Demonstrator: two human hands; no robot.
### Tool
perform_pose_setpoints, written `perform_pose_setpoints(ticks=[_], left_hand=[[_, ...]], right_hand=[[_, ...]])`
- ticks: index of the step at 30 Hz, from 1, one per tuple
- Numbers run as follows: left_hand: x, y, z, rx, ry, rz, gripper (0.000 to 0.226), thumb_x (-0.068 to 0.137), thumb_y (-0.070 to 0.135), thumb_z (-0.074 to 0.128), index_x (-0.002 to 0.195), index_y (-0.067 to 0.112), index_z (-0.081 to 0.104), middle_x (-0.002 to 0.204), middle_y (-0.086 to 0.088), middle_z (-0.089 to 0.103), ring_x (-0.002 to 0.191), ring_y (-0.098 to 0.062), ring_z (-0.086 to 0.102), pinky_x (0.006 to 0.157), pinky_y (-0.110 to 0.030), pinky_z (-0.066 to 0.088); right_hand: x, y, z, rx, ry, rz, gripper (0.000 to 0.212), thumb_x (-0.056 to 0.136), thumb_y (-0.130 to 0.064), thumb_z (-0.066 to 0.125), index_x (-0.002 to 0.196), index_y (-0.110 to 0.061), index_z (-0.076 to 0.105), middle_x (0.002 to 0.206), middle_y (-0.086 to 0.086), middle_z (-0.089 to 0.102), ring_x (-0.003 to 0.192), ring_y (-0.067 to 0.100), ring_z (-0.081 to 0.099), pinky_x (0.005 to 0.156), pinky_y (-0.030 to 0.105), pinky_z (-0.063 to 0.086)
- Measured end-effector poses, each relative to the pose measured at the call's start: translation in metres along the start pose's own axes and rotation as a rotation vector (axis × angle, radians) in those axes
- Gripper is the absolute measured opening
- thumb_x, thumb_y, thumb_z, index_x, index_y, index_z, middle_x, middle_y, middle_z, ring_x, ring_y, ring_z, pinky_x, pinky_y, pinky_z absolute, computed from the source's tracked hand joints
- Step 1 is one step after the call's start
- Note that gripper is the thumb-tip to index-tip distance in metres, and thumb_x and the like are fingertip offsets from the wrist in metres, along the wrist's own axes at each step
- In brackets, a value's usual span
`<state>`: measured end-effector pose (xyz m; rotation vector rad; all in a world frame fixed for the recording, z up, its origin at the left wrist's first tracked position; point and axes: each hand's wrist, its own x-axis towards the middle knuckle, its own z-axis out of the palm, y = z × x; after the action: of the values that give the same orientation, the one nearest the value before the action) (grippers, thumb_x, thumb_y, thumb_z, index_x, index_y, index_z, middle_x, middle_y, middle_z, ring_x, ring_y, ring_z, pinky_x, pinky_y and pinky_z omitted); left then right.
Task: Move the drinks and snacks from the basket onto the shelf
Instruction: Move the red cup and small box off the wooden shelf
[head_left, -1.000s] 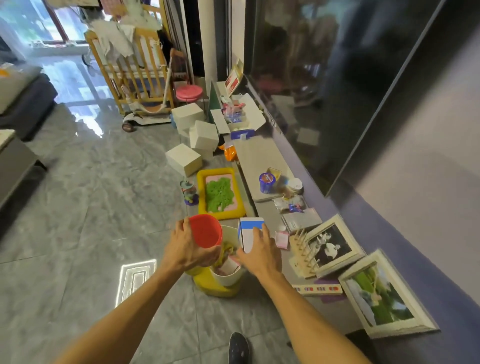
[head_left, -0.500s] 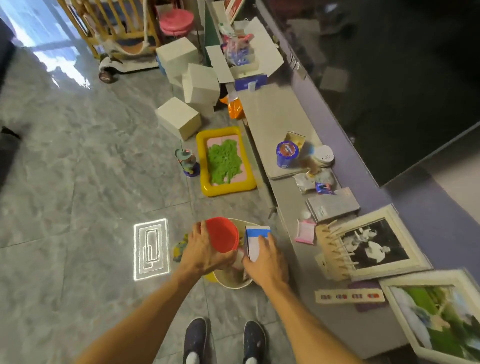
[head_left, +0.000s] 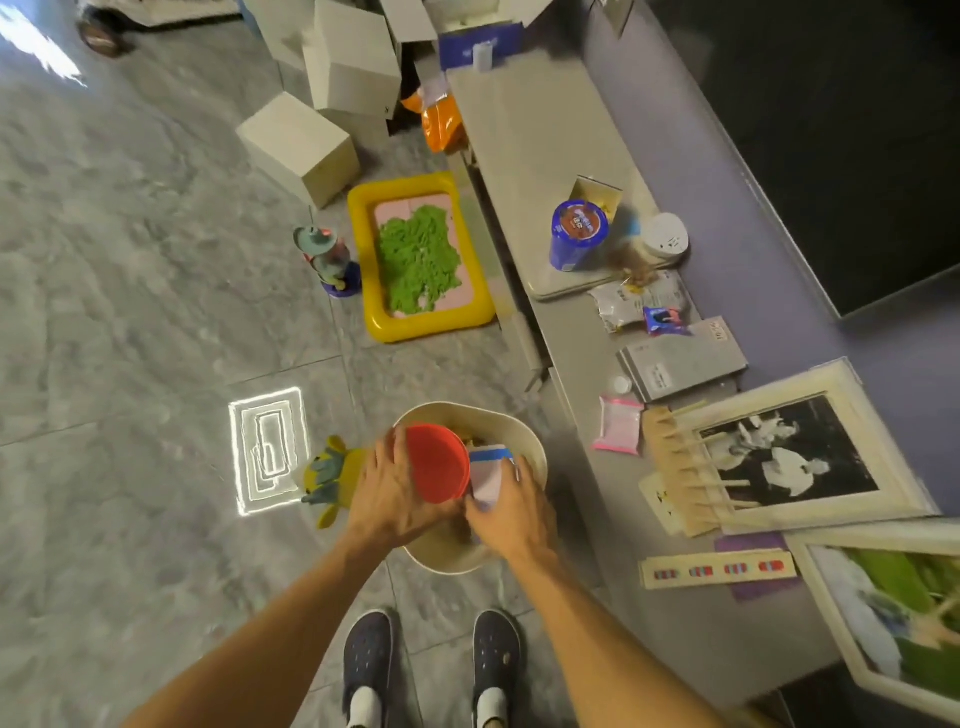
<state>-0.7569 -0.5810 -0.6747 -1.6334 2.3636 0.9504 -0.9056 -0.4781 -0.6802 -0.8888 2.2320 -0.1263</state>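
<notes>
Standing over the basket (head_left: 530, 447), a cream tub on the grey floor, are two dark shoes (head_left: 368, 649) just on its near side. Both hands are above the basket's opening. Left hand (head_left: 389, 499) is wrapped around a red-lidded container (head_left: 436, 462), lid tilted toward the camera. Right hand (head_left: 511, 512) is clamped on a white carton with a blue band (head_left: 488, 475), which touches the red lid on its right side. More contents lie inside the basket under the hands; they are too hidden to identify.

Left of the basket, touching or just beside its wall, lies a yellow plush toy (head_left: 332, 475). Right of the basket runs the low grey shelf (head_left: 519, 130), carrying a pink packet (head_left: 617, 423), a grey box (head_left: 680, 358) and two framed pictures (head_left: 789, 452) near it.

Beyond the basket on the floor sits a yellow tray of green material (head_left: 415, 254), with a small figurine (head_left: 330, 257) on its left. Farther along the shelf stand a blue cup with a sealed lid (head_left: 577, 236), a white round jar (head_left: 665, 236) and snack wrappers (head_left: 639, 304). Farthest, pale cardboard boxes (head_left: 301, 145) sit on the floor.
</notes>
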Motion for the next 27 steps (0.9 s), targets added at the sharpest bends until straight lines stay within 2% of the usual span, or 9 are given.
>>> perform_pose_setpoints(ticks=[4, 6, 8, 12, 16, 19, 22, 25, 27], left_hand=[[-0.007, 0.003, -0.019, 0.052, -0.018, -0.019, 0.148, 0.046, 0.110, 0.052, 0.158, 0.016, 0.025, 0.161, -0.014, 0.032, 0.142, -0.036, 0.043, 0.111, -0.050, 0.046], [-0.014, 0.013, -0.039, 0.066, -0.026, -0.002, 0.140, 0.056, 0.104, 0.059, 0.159, 0.016, 0.025, 0.164, -0.013, 0.029, 0.145, -0.036, 0.041, 0.112, -0.049, 0.045], [-0.021, 0.028, -0.064, 0.069, -0.036, 0.025, 0.131, 0.065, 0.094, 0.061, 0.162, 0.015, 0.024, 0.167, -0.010, 0.027, 0.149, -0.034, 0.038, 0.114, -0.048, 0.043], [-0.039, 0.064, -0.118, 0.094, -0.046, 0.121, 0.125, 0.069, 0.093, 0.052, 0.166, 0.020, 0.024, 0.170, -0.006, 0.026, 0.152, -0.031, 0.036, 0.118, -0.049, 0.040], [-0.057, 0.094, -0.172, 0.117, 0.051, 0.188, 0.116, 0.075, 0.090, 0.053, 0.165, 0.020, 0.028, 0.167, -0.006, 0.032, 0.148, -0.031, 0.041, 0.116, -0.050, 0.043], [-0.076, 0.123, -0.221, 0.099, 0.128, 0.232, 0.112, 0.079, 0.091, 0.052, 0.163, 0.019, 0.033, 0.165, -0.007, 0.036, 0.144, -0.032, 0.045, 0.113, -0.050, 0.047], [-0.092, 0.153, -0.273, 0.085, 0.215, 0.284, 0.113, 0.079, 0.093, 0.049, 0.160, 0.015, 0.038, 0.160, -0.009, 0.043, 0.140, -0.032, 0.049, 0.111, -0.048, 0.048], [-0.106, 0.183, -0.324, 0.083, 0.268, 0.347, 0.109, 0.079, 0.094, 0.047, 0.159, 0.020, 0.040, 0.160, -0.008, 0.044, 0.138, -0.032, 0.051, 0.110, -0.049, 0.049], [-0.116, 0.206, -0.357, 0.079, 0.284, 0.416, 0.109, 0.076, 0.098, 0.042, 0.157, 0.025, 0.044, 0.158, -0.006, 0.045, 0.137, -0.030, 0.051, 0.110, -0.049, 0.049]], right_hand=[[-0.014, -0.003, -0.019, -0.050, 0.012, -0.052, 0.084, 0.085, -0.068, 0.066, 0.152, -0.021, 0.044, 0.160, 0.002, 0.045, 0.136, 0.030, 0.056, 0.096, 0.043, 0.055], [-0.024, -0.004, -0.035, -0.061, 0.033, -0.059, 0.076, 0.085, -0.067, 0.064, 0.143, -0.020, 0.049, 0.150, 0.003, 0.052, 0.130, 0.029, 0.059, 0.092, 0.042, 0.054], [-0.033, -0.003, -0.054, -0.069, 0.061, -0.045, 0.079, 0.081, -0.071, 0.058, 0.140, -0.019, 0.050, 0.148, 0.004, 0.054, 0.127, 0.029, 0.060, 0.093, 0.042, 0.053], [-0.059, -0.007, -0.113, -0.101, 0.118, -0.065, 0.092, 0.085, -0.072, 0.054, 0.156, -0.015, 0.041, 0.164, 0.011, 0.042, 0.145, 0.031, 0.047, 0.111, 0.043, 0.044], [-0.094, -0.016, -0.188, -0.152, 0.217, -0.097, 0.091, 0.094, -0.067, 0.056, 0.162, -0.012, 0.032, 0.169, 0.013, 0.033, 0.151, 0.032, 0.038, 0.115, 0.044, 0.041], [-0.124, -0.027, -0.243, -0.127, 0.321, -0.091, 0.092, 0.091, -0.072, 0.054, 0.160, -0.014, 0.035, 0.165, 0.013, 0.038, 0.146, 0.032, 0.043, 0.112, 0.045, 0.046], [-0.153, -0.037, -0.296, -0.077, 0.393, -0.100, 0.097, 0.088, -0.075, 0.052, 0.162, -0.016, 0.031, 0.169, 0.011, 0.033, 0.150, 0.032, 0.039, 0.113, 0.048, 0.046], [-0.190, -0.049, -0.351, -0.034, 0.502, -0.116, 0.098, 0.084, -0.081, 0.050, 0.160, -0.020, 0.036, 0.164, 0.010, 0.040, 0.145, 0.031, 0.044, 0.111, 0.047, 0.048], [-0.216, -0.057, -0.385, -0.031, 0.567, -0.128, 0.091, 0.090, -0.078, 0.052, 0.160, -0.023, 0.038, 0.167, 0.010, 0.036, 0.147, 0.033, 0.042, 0.112, 0.047, 0.045]])
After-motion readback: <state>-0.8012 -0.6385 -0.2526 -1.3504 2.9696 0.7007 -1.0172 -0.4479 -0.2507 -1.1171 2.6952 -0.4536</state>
